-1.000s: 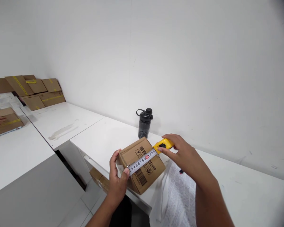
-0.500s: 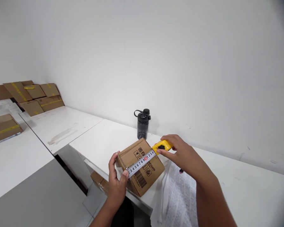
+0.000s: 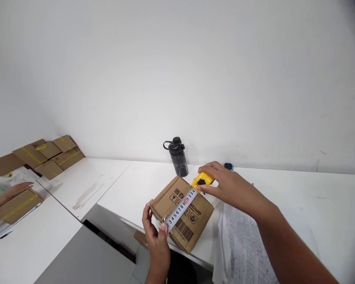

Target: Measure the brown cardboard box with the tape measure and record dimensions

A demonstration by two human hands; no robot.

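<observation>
Clasping tape measure (image 3: 204, 178) in right grip (image 3: 221, 181); in left grip (image 3: 156, 240), cardboard box (image 3: 191, 217), probably light, stiff, best held by edges.

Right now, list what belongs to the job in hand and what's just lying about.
Job in hand:
Tape measure, in the right hand
Cardboard box, held by the left hand

Lying about:
Dark bottle
Stacked cartons
Whitish sheet, perhaps

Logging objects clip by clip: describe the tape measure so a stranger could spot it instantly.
Against the wall stands a white table, with a printed cardboard box at its front edge. Across that box runs the tape measure, held in the right hand: bright yellow, with a numbered blade, unlike the dark water bottle.
</observation>
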